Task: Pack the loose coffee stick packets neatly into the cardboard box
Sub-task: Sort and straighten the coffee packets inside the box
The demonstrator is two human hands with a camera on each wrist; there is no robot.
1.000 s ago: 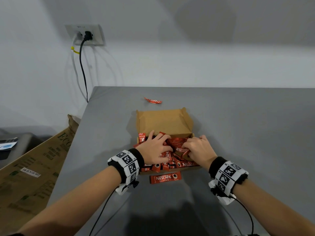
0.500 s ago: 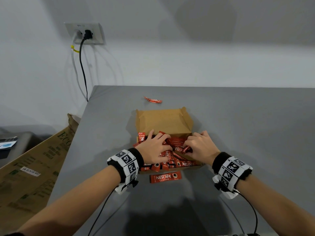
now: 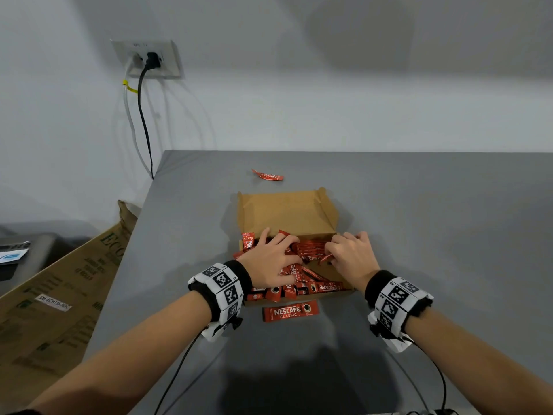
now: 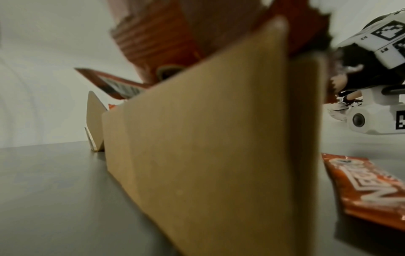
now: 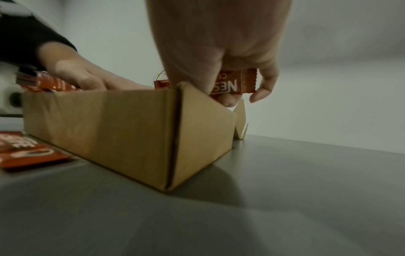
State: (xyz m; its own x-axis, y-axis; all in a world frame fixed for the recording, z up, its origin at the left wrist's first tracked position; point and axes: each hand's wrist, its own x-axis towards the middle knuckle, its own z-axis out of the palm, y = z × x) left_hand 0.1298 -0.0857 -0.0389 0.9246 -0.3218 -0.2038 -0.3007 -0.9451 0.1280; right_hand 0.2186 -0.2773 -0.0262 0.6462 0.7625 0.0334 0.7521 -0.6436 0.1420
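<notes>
An open cardboard box (image 3: 287, 214) sits mid-table, its low wall close up in the left wrist view (image 4: 219, 138) and the right wrist view (image 5: 109, 124). Red coffee packets (image 3: 311, 250) lie jumbled inside it. My left hand (image 3: 278, 253) lies flat on them with fingers spread, also seen from the right wrist (image 5: 92, 76). At the box's right wall, my right hand (image 3: 335, 253) pinches one packet (image 5: 234, 84) between thumb and fingers. One loose packet (image 3: 289, 312) lies in front of the box, and another (image 3: 267, 175) lies behind it.
The grey table (image 3: 434, 235) ends at a left edge (image 3: 143, 220), beside which a large cardboard carton (image 3: 59, 289) leans. A wall socket with cables (image 3: 149, 59) sits at the back left. Wires trail from both wrist bands toward me.
My right hand has shifted a little to the right and back along the box's right side, still working the packets. The left hand has stayed in place on the pile.
</notes>
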